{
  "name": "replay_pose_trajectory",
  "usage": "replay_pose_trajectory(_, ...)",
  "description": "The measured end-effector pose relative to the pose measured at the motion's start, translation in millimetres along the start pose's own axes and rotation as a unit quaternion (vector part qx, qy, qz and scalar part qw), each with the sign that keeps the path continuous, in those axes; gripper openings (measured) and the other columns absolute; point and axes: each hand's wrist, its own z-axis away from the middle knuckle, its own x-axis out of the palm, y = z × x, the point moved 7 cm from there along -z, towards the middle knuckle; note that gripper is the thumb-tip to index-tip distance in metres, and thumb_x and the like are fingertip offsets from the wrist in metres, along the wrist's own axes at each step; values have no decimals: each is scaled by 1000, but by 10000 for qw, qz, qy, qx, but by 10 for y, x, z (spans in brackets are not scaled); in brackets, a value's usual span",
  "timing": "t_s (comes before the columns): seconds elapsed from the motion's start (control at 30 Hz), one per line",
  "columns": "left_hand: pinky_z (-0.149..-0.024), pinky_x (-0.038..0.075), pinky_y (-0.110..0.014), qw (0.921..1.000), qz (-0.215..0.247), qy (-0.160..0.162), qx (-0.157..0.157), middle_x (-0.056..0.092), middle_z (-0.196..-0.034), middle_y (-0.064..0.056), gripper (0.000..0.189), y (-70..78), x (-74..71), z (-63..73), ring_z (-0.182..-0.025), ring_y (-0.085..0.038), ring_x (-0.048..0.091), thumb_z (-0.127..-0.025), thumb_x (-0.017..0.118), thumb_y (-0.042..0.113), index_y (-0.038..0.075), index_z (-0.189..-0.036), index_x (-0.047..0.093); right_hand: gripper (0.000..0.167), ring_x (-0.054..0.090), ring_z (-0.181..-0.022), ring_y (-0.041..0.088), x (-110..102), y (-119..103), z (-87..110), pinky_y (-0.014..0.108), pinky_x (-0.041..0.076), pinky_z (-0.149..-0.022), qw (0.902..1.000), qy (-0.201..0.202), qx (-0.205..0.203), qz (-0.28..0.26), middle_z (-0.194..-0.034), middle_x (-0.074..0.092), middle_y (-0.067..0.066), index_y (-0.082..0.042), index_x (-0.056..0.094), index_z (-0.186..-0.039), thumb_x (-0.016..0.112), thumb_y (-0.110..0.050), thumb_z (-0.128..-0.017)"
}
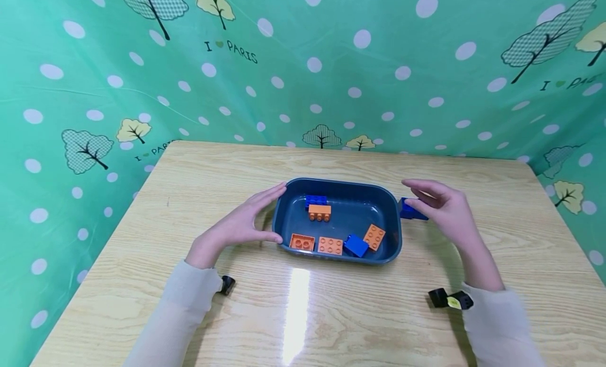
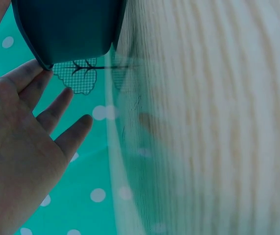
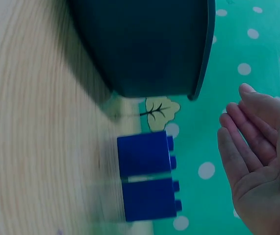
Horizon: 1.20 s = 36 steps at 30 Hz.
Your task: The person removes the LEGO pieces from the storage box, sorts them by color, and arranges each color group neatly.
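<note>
Head view: left hand (image 1: 239,220) at the left end of the dark blue tray (image 1: 352,214), thumb and fingers spread apart at its rim. Right hand (image 1: 442,206) just outside the opposite end, thumb and fingers parted, partly covering the blue bricks (image 1: 407,212) on the desk (image 1: 369,314). Inside the tray: orange bricks (image 1: 330,245) and two more blue ones, loosely scattered.

Left wrist view: fingertips touch the tray's edge; no pinch. Judged enough to steady it; a light touch should avoid dragging it.

Right wrist view: two blue bricks side by side beside the tray wall, a thin gap between, studs up. Fingers loosely bent, pinching nothing, apart from the bricks.

Judgement: to handle one well, lower the hand squarely, set thumb and fingers on opposite faces of a single brick, and keep knuckles off the neighbour and the tray.
</note>
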Motion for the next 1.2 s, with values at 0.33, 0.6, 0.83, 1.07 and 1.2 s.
replay_pose_trajectory(0.33, -122, 23, -61, 10000, -48, -18, 5, 13, -169, 8, 110, -33, 3, -23, -156, -29, 17, -75, 85, 45, 27, -161, 18, 33, 63, -115, -4, 214, -124, -80, 11, 52, -93, 9997, -188, -143, -111, -123, 70, -8, -1, 67, -125, 69, -4, -92)
replay_pose_trajectory(0.6, -122, 23, -61, 9999, -22, -22, 110, 14, -169, 6, 111, -35, 1, -33, -155, -30, 17, -75, 84, 49, 27, -161, 18, 27, 69, -105, 5, 421, -201, -160, 11, 54, -89, 9994, -330, -129, 27, -120, 70, 19, -4, 70, -120, 69, -9, -94)
replay_pose_trajectory(0.83, -122, 23, -60, 10000, -21, -21, 52, 13, -169, 8, 110, -56, 1, -37, -156, -29, 17, -75, 84, 48, 27, -161, 18, 28, 69, -111, 19, 689, -276, -227, 10, 52, -91, 9980, -626, 74, -56, -123, 71, 11, -9, 70, -122, 69, -17, -95)
replay_pose_trajectory(1.07, -122, 22, -61, 10000, -10, -4, 99, 13, -169, 6, 111, -43, 0, -23, -155, -30, 17, -75, 85, 46, 27, -161, 18, 27, 69, -112, 25, 996, -371, -332, 11, 54, -88, 9968, -628, 463, -188, -122, 72, 10, -10, 71, -120, 70, -18, -94)
replay_pose_trajectory(1.2, -122, 23, -61, 9999, 10, -8, 121, 14, -169, 5, 111, -31, 3, -7, -155, -31, 18, -75, 85, 45, 26, -161, 18, 26, 70, -111, 22, 1148, -339, -378, 14, 55, -89, 9944, -596, 815, -325, -121, 72, 11, -8, 71, -119, 69, -17, -95)
